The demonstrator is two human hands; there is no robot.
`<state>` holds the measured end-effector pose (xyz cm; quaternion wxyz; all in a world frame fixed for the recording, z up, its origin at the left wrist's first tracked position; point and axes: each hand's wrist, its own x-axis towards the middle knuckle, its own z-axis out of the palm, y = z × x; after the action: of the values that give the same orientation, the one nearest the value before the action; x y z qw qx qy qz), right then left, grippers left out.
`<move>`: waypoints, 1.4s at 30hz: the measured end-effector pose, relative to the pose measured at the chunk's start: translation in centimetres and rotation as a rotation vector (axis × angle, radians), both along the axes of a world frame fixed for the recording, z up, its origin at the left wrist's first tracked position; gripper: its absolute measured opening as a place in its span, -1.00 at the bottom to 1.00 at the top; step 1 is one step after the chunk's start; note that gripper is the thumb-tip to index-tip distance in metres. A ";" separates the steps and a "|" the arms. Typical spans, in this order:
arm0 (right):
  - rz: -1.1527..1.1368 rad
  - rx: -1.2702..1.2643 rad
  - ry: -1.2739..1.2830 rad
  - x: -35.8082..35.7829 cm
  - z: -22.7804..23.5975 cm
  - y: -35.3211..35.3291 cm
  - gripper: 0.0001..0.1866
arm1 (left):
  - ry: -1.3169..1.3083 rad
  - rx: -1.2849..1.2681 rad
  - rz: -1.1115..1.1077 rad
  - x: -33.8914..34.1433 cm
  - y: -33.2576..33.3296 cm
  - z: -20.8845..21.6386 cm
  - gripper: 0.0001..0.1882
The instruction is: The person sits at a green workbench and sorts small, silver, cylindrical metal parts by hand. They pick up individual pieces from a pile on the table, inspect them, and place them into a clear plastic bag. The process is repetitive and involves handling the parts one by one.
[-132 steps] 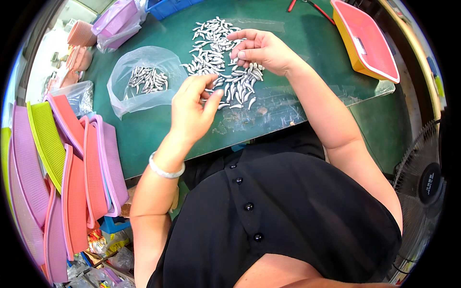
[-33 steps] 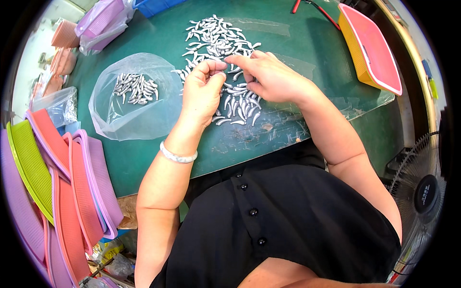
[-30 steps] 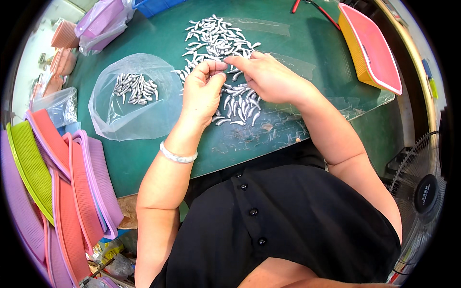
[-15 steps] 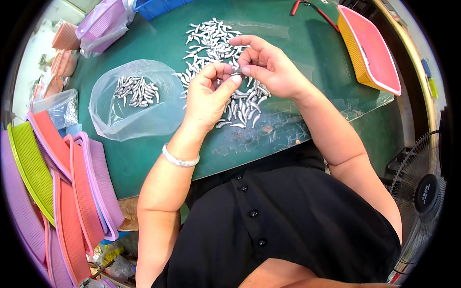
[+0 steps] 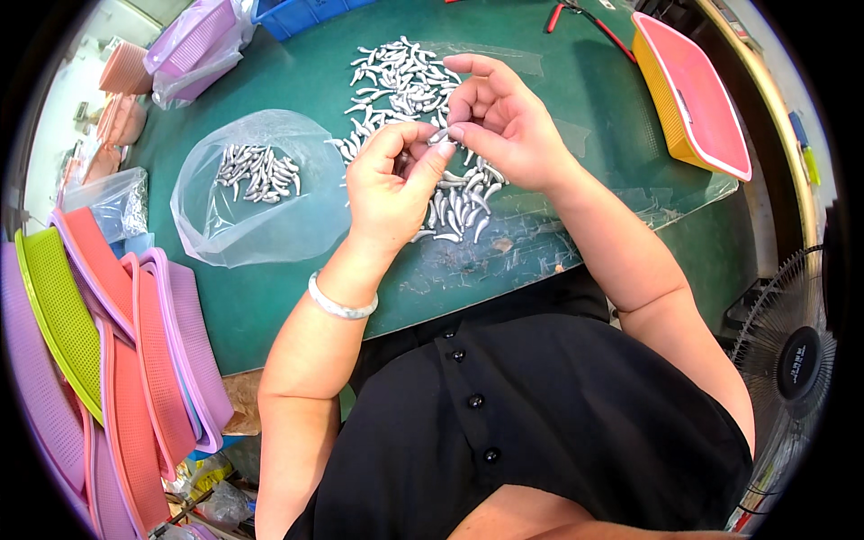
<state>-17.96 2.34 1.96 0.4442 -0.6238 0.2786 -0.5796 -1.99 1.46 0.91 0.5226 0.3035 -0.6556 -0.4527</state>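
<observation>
Between the fingertips of both hands is a small curved silver piece, partly covered by the fingers. My left hand pinches it from the left, thumb and index finger together. From the right, my right hand grips it between thumb and fingertips, with its index finger raised and bent. Under and around the hands lies a loose pile of similar curved silver pieces, stretching from the far side toward the near edge. Left of my hands, a clear plastic bag lies open with more silver pieces in it.
A green table carries everything. At the right stand a pink-and-yellow basket and red-handled pliers. Stacked plastic baskets crowd the left. A blue crate and a bagged purple basket sit far left; a fan is at right.
The right index finger has lifted slightly and the right hand opened a little, while both hands stay pinched together on the silver piece. The left hand has barely shifted.
</observation>
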 end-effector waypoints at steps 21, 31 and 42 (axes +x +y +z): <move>-0.003 -0.142 0.087 0.2 0.1 0.3 -0.36 | -0.019 0.135 -0.059 -0.2 -0.2 -0.5 -0.92; -0.060 -0.148 0.105 0.4 0.1 0.4 -0.39 | 0.029 0.203 -0.106 -0.1 -0.4 -0.8 -0.89; -0.139 -0.119 0.289 -0.1 0.3 0.6 -0.42 | 0.054 0.294 -0.082 0.1 -0.5 -0.5 -0.88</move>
<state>-18.07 2.92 2.25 0.3207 -0.7050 0.3473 -0.5287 -1.93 0.98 0.37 0.4711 0.3373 -0.5800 -0.5726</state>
